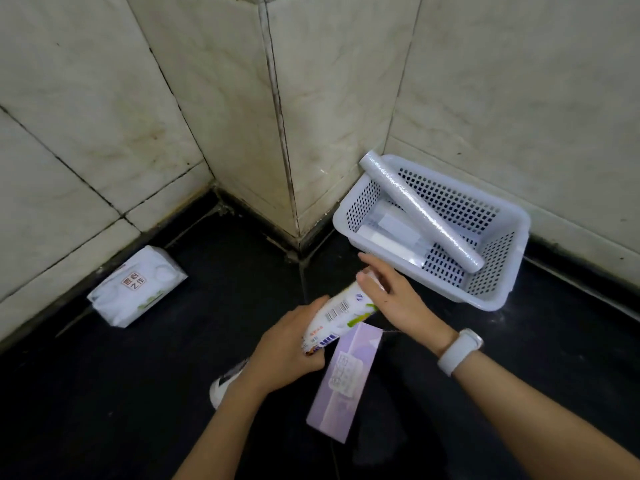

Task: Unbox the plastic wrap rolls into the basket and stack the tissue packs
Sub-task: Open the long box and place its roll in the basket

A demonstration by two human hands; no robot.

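Note:
My left hand [289, 344] grips the lower end of a white, green-printed plastic wrap box [337, 315], held tilted above the floor. My right hand [391, 294] touches the box's upper end, where a pale roll end shows under the fingers. A white perforated basket [491, 292] stands against the wall at right. One plastic wrap roll [420, 211] lies slanted over its rim, with another roll [388, 228] flat on its bottom. A purple box [344, 384] lies on the floor under my hands. A white tissue pack [136, 287] rests by the left wall.
The floor [104, 410] is dark, and tiled walls form an outward corner [294, 202] between the tissue pack and the basket. A white shoe [225, 382] shows beneath my left forearm. A white watch [459, 351] is on my right wrist.

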